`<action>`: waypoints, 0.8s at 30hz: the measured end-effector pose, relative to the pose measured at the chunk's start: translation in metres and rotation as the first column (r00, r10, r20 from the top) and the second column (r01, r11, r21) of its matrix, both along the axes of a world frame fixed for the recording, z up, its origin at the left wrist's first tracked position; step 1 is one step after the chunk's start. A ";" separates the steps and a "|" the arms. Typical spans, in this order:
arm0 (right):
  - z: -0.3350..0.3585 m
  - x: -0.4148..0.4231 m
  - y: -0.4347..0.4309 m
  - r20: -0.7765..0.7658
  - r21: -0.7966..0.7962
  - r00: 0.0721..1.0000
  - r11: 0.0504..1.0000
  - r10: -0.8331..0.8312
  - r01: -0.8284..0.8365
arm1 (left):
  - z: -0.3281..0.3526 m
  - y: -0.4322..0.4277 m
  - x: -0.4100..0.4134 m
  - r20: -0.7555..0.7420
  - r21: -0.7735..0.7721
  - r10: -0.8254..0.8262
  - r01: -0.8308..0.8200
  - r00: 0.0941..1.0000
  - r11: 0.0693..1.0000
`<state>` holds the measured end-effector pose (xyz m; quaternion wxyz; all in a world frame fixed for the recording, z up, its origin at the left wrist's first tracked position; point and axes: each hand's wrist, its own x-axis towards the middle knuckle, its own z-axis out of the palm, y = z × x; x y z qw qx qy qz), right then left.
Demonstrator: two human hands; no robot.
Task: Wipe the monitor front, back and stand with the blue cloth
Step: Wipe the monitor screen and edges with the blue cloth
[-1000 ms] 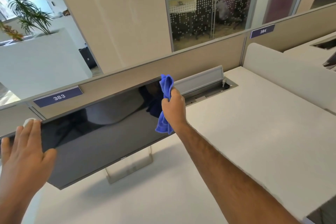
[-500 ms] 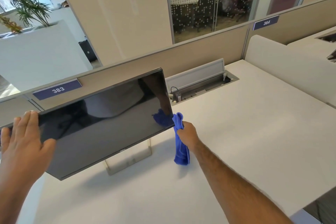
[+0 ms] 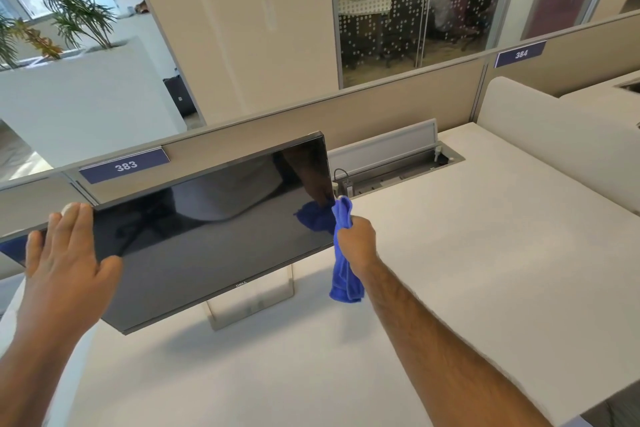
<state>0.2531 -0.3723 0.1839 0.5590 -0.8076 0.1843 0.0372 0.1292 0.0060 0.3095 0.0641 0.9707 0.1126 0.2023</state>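
A black monitor (image 3: pixel 207 232) stands on a silver stand (image 3: pixel 252 302) on the white desk, its dark screen tilted and reflecting the room. My left hand (image 3: pixel 65 263) lies flat and spread against the screen's left end. My right hand (image 3: pixel 356 243) is closed on the bunched blue cloth (image 3: pixel 344 274) at the monitor's right edge, near its lower corner. The cloth's top touches that edge and its tail hangs below my fist. The back of the monitor is hidden.
The white desk (image 3: pixel 467 270) stretches right and toward me. Behind the monitor runs a beige partition (image 3: pixel 381 111) with labels 383 and 384. An open cable tray (image 3: pixel 398 166) with a cable sits at the desk's back. A padded white divider (image 3: pixel 554 139) borders the right side.
My right hand with the cloth slid down the monitor's right edge from the top corner to below the bottom corner, then came back up slightly. My left hand stayed on the left end.
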 end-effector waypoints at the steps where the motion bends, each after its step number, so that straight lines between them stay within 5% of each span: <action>1: 0.010 0.001 0.003 0.027 0.014 0.999 1.000 0.018 -0.018 | 0.000 0.000 0.000 0.009 -0.007 0.000 0.000 1.000 1.000; 17: 0.156 -0.002 0.040 0.427 -0.073 0.903 0.994 -0.039 0.078 | 0.004 -0.003 -0.002 0.059 0.030 -0.043 0.041 0.997 0.999; 24: 0.153 -0.003 0.064 0.568 -0.514 0.808 0.834 0.156 0.200 | 0.006 -0.005 -0.007 0.027 -0.002 -0.029 0.029 0.999 1.000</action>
